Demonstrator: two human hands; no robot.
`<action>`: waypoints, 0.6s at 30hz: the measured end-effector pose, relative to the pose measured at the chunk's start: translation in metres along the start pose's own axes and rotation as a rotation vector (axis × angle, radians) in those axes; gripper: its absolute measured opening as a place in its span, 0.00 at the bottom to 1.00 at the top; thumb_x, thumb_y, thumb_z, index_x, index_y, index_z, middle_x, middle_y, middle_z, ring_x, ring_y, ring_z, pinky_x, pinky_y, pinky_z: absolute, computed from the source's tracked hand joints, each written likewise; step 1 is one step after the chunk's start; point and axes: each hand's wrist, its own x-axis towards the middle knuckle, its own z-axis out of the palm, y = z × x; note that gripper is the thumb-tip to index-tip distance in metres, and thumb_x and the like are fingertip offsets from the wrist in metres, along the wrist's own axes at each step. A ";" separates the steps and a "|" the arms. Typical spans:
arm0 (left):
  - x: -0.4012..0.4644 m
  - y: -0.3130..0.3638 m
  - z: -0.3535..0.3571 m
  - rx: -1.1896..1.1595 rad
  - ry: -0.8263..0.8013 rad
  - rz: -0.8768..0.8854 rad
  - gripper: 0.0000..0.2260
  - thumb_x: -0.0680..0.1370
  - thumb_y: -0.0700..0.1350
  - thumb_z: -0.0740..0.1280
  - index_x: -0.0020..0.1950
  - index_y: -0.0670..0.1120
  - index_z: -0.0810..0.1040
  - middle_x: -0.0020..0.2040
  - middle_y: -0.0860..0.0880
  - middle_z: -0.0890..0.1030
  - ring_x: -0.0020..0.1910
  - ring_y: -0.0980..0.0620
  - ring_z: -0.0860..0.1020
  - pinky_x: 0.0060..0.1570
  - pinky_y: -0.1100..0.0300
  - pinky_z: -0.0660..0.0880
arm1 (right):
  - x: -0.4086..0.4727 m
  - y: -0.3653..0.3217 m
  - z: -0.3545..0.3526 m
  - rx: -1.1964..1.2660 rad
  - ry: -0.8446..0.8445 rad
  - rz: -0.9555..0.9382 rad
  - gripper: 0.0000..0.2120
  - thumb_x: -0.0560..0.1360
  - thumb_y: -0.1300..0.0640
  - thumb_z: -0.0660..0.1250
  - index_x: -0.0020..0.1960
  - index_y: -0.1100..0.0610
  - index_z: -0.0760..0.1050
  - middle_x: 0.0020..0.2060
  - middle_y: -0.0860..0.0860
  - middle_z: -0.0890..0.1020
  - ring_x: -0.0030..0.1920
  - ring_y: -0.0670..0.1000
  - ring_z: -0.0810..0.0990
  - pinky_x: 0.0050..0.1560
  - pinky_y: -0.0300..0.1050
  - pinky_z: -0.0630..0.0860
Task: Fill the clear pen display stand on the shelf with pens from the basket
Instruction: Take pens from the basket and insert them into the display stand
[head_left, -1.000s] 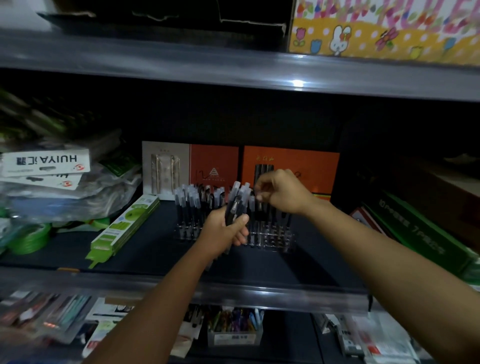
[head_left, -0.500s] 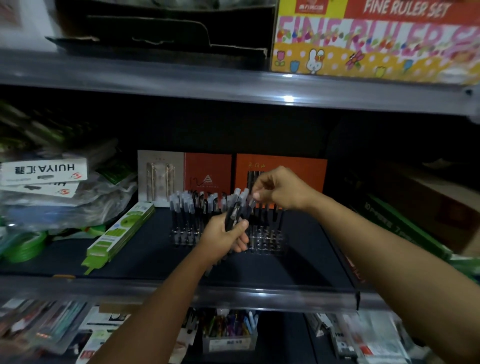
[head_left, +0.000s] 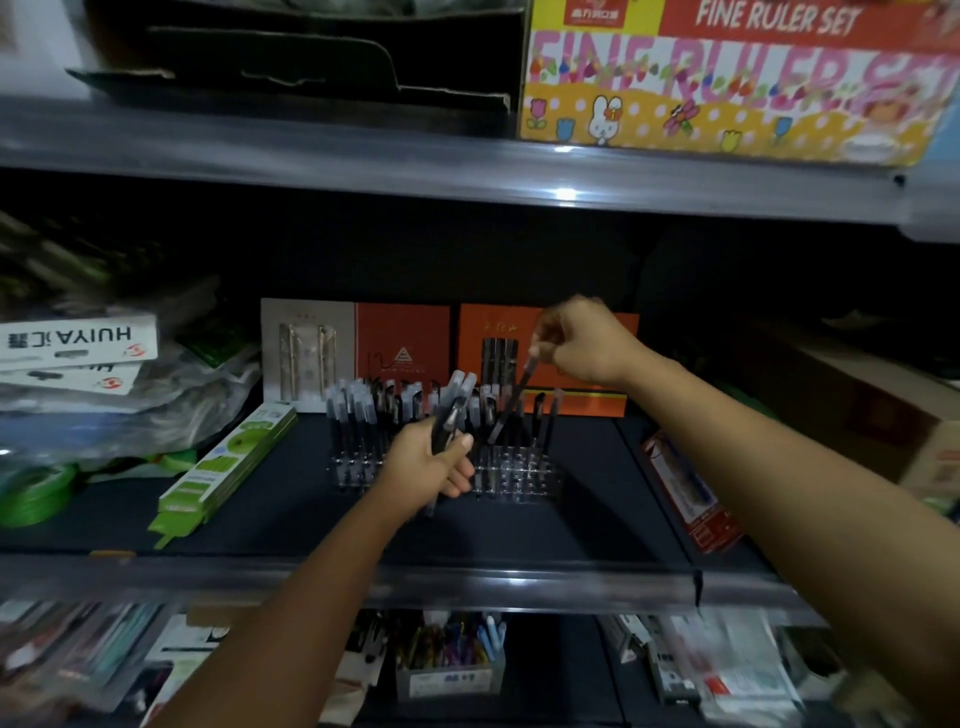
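- The clear pen display stand (head_left: 519, 470) sits mid-shelf (head_left: 291, 499), its left rows filled with upright capped pens (head_left: 358, 410).
- The left hand (head_left: 434, 465) grips a bundle of pens (head_left: 451, 410) in front of the stand.
- The right hand (head_left: 584, 343) pinches one pen (head_left: 511, 402), tilted, tip above the stand's right rows.
- Orange boxes (head_left: 402, 343) stand behind.

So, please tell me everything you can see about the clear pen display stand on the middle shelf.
The clear pen display stand looks like transparent plastic with rows of small holes. It stands upright on the dark shelf, in front of two orange boxes. Its left part is crowded with upright pens with frosted caps; the right part holds fewer. The left hand, gripping a bundle of pens, partly hides its middle. The right hand holds one slanted pen above it.
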 end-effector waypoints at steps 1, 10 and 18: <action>0.000 0.001 0.001 0.010 -0.004 0.010 0.03 0.80 0.40 0.62 0.46 0.45 0.73 0.33 0.44 0.79 0.26 0.53 0.78 0.28 0.60 0.76 | 0.000 0.001 0.001 -0.024 0.001 -0.009 0.05 0.75 0.60 0.69 0.44 0.61 0.81 0.42 0.55 0.84 0.47 0.51 0.80 0.49 0.43 0.76; 0.006 0.003 0.011 0.043 -0.011 0.088 0.04 0.80 0.40 0.62 0.46 0.43 0.74 0.32 0.44 0.79 0.26 0.52 0.77 0.26 0.61 0.73 | 0.000 0.010 0.028 -0.154 -0.041 -0.046 0.05 0.72 0.67 0.68 0.41 0.61 0.81 0.36 0.53 0.82 0.40 0.51 0.81 0.42 0.50 0.81; 0.012 -0.007 0.011 0.031 0.009 0.105 0.04 0.79 0.39 0.63 0.44 0.44 0.74 0.32 0.44 0.79 0.26 0.51 0.77 0.26 0.60 0.73 | 0.004 0.014 0.043 -0.163 -0.091 -0.062 0.03 0.74 0.63 0.69 0.43 0.61 0.81 0.38 0.53 0.82 0.41 0.52 0.80 0.42 0.47 0.79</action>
